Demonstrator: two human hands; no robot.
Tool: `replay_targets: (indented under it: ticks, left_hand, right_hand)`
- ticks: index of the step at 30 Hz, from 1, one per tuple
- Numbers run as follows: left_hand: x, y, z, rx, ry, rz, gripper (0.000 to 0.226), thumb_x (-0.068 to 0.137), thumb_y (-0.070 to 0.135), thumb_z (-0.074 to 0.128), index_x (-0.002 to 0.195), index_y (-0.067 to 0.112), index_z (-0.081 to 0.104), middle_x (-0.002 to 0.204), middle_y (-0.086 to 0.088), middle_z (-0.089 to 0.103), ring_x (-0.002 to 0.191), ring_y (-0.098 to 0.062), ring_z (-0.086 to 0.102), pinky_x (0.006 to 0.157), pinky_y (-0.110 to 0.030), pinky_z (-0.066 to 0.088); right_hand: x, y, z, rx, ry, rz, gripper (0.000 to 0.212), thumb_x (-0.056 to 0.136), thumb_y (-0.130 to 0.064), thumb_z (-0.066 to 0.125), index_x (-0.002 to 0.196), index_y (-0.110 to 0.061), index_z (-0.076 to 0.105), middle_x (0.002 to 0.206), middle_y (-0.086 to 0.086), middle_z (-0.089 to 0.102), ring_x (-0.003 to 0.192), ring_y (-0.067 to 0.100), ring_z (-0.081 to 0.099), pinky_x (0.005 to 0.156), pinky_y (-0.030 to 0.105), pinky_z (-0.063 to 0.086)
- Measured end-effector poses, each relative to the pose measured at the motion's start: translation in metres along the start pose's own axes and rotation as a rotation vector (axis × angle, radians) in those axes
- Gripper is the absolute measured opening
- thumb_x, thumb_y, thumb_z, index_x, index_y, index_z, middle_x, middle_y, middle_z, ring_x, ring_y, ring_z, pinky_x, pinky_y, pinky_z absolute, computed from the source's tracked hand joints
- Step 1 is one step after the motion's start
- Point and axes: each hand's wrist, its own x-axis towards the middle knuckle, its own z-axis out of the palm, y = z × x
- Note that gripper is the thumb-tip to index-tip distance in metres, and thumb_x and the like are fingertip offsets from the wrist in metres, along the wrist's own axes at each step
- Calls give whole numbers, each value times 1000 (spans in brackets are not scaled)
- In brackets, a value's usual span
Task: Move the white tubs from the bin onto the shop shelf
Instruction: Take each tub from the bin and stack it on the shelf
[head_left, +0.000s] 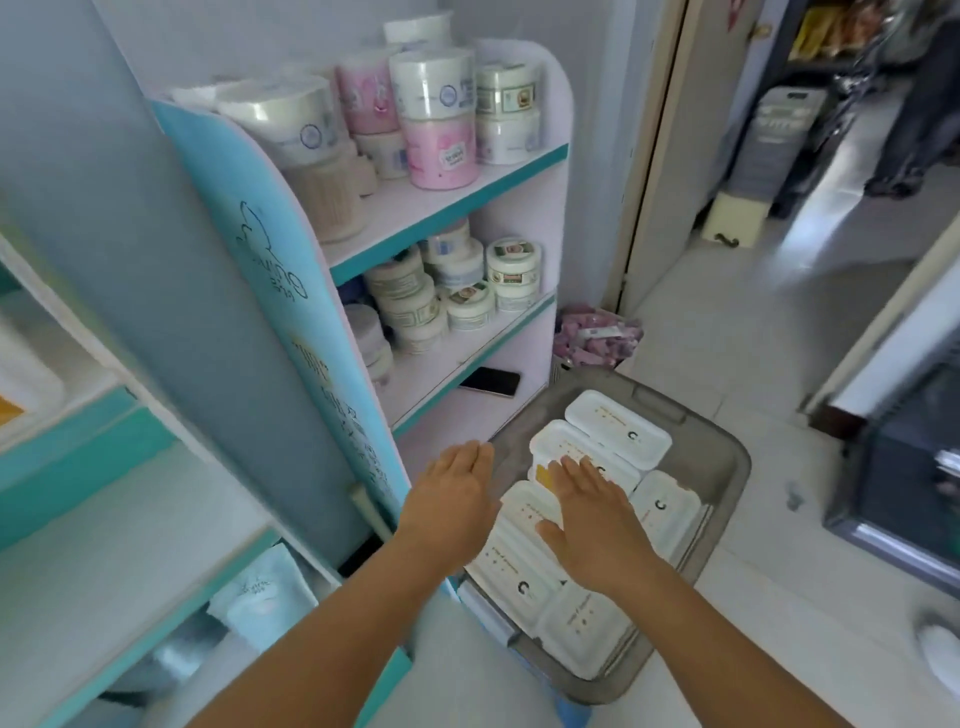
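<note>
- Both forearms come in from 6 o'clock, and I run them toward the middle of the view.
- At 7 o'clock from the bin, my left hand (452, 499) is flat, fingers straight and together, holding nothing. It hovers over the bin's left rim.
- Just right of it, my right hand (597, 525) is spread flat, palm down, over the tubs. I cannot tell whether it touches one or floats above; it grips nothing.
- Under both hands the grey bin (727, 467) sits on the floor, and the white tubs (618, 426) lie in it, flat and rectangular, packed side by side, some overlapping. None is on the shelf yet.
- I take the step in hand to be the first pick. I would bring the two palms to opposite long sides of the top tub (566, 441) at 12 o'clock from my right hand and lift straight up, so its neighbours do not drag along.
- At 11 o'clock the shop shelf (431, 374) has bare board on its low tier, where a dark phone (490, 382) lies near the edge. I would set tubs down left of it or shift it first.
- Further back on that tier, round jars (410, 301) are stacked.
- Farthest, at 12 o'clock, wrapped rolls (431, 88) fill the upper tier.
</note>
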Motion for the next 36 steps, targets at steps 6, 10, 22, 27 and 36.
replay_targets:
  ticks: [6, 10, 22, 27, 36]
  left_hand:
    - [60, 19, 38, -87, -88, 19, 62, 99, 40, 40, 149, 13, 16, 152, -2, 28, 138, -20, 28, 112, -30, 24]
    - [102, 19, 66, -180, -177, 7, 56, 98, 39, 43, 145, 16, 24, 146, 1, 37, 128, -19, 41, 104, -31, 36]
    - [218, 11, 145, -178, -321, 53, 61, 99, 36, 39, 148, 9, 16, 152, -7, 24, 133, -24, 31, 102, -32, 34]
    - [231, 16, 171, -197, -311, 13, 66, 98, 40, 40, 149, 8, 14, 155, -10, 15, 138, -27, 22, 110, -34, 28]
    - [233, 22, 185, -286, -276, -59, 76, 96, 42, 45, 151, 9, 5, 158, -8, 2, 141, -30, 11, 110, -37, 29]
  right_hand:
    - [25, 55, 19, 73, -75, 186, 69, 100, -42, 35, 152, -17, -2, 161, 2, -5, 148, 20, -6, 119, 37, 3]
    - [45, 82, 32, 200, -57, 332, 70, 99, -41, 38, 152, -16, 1, 161, 2, 2, 148, 20, 1, 120, 36, 8]
    - [120, 114, 92, 647, 76, 771, 69, 98, -32, 44, 152, -14, 5, 159, 3, 17, 144, 21, 22, 113, 34, 24]
    - [149, 119, 113, 770, 175, 925, 65, 97, -32, 45, 150, -12, 14, 153, 9, 32, 137, 27, 37, 108, 43, 37]
    - [164, 127, 132, 838, 414, 1048, 35, 94, -18, 45, 126, -6, 48, 111, 10, 63, 98, 30, 60, 76, 32, 46]
